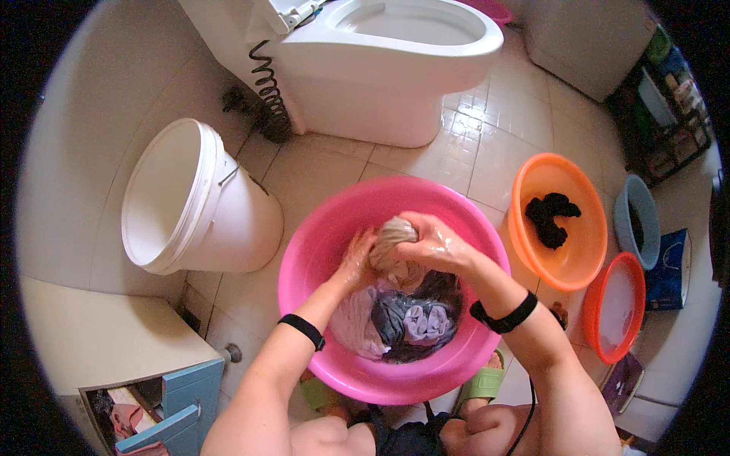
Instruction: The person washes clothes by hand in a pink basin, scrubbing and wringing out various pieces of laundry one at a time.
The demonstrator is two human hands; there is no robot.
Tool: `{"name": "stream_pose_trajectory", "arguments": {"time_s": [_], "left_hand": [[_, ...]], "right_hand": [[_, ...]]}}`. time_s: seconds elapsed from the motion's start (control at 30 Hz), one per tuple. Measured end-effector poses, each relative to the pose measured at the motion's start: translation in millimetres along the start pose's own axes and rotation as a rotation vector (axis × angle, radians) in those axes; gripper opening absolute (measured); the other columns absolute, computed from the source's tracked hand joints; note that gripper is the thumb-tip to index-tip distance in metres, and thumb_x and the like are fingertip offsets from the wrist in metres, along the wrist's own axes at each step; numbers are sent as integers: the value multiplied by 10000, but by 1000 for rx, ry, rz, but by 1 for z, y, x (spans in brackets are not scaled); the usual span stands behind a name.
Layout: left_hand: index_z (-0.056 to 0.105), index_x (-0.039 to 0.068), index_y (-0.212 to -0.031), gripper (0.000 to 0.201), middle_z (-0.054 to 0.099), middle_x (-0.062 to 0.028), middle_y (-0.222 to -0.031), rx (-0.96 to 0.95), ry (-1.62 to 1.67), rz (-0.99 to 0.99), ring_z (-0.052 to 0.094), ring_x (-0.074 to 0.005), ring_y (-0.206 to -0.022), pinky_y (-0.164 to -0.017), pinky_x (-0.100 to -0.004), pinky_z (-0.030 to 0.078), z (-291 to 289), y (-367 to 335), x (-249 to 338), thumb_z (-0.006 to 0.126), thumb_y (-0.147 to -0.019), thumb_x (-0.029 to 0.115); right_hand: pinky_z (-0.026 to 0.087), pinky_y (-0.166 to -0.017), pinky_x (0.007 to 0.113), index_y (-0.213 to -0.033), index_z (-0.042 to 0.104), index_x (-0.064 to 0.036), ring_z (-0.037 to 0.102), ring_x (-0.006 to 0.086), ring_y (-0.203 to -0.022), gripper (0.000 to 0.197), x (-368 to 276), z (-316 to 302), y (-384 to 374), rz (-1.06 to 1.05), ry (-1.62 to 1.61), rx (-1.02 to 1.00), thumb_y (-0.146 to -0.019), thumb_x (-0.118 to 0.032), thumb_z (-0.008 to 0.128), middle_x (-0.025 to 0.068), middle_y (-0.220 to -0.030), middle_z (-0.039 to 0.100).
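A large pink basin (323, 239) stands on the floor in front of me. Over its far half, my right hand (437, 242) is closed around the top of a wet, bunched, light grey-beige cloth (393, 242). My left hand (360, 254) grips the same cloth from the left side, some of its fingers hidden behind the folds. Both hands glisten with water. Below them in the basin lie a pale pink cloth (357, 325), a dark grey garment (390, 313) and a crumpled lavender cloth (426, 324), all soaked.
At the left stands a white bucket (242, 224); a toilet (365, 95) is beyond the basin. To the right are an orange basin (582, 247) with black cloth (551, 219), a red basin (616, 311) and a blue basin (642, 213). A cabinet (129, 327) fills the near left.
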State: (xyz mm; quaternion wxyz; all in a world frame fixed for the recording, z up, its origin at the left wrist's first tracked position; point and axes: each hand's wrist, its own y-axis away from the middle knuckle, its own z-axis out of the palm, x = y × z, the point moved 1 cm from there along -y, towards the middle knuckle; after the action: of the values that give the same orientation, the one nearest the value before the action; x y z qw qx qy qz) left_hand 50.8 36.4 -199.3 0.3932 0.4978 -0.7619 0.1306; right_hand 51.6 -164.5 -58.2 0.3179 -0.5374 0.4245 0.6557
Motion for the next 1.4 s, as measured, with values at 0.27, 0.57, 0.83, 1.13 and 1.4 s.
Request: {"name": "stream_pose_trajectory", "arguments": {"time_s": [0.27, 0.57, 0.83, 1.13, 1.4], "left_hand": [[523, 55, -1007, 302, 651, -99, -944, 499, 456, 133, 606, -186, -882, -800, -294, 471, -101, 18, 74, 658, -737, 32], [458, 197, -1352, 699, 375, -230, -1375, 325, -157, -201, 362, -425, -1265, -1041, -446, 358, -51, 11, 36, 478, -694, -39], [141, 313, -1488, 841, -61, -190, -1543, -435, -562, -501, -84, -427, -1404, -1009, -739, 16, 32, 2, 27, 586, -776, 290], [482, 140, -1302, 453, 482, -162, -1277, -134, -256, -194, 457, -334, -1141, -961, -494, 372, 40, -16, -52, 471, -870, 275], [553, 66, -1194, 583, 617, -145, -1148, -144, 1695, -691, 574, -300, -1072, -941, -441, 445, -5, -21, 17, 462, -892, 556]], "right_hand": [[517, -734, 363, -1088, 636, -99, 669, 235, -822, 339, -81, -17, 16, 6, 500, 349, -780, -240, 646, 139, -910, 676], [506, -818, 447, -1231, 555, -181, 550, 363, -1055, 442, 64, -6, -20, 132, 1309, 369, -791, -157, 587, 147, -1177, 551], [231, -1001, 691, -1448, 259, -286, 75, 440, -1387, 737, 162, 27, -18, 356, 1210, 147, -799, -289, 610, 160, -1536, 81], [406, -963, 488, -1316, 478, -179, 446, 359, -1229, 593, 145, 3, -39, 288, 1054, 300, -778, -357, 651, 167, -1337, 473], [481, -814, 355, -1046, 610, 18, 627, 262, -919, 347, 90, 79, -17, 17, 216, 634, -799, -223, 650, 200, -988, 635]]}}
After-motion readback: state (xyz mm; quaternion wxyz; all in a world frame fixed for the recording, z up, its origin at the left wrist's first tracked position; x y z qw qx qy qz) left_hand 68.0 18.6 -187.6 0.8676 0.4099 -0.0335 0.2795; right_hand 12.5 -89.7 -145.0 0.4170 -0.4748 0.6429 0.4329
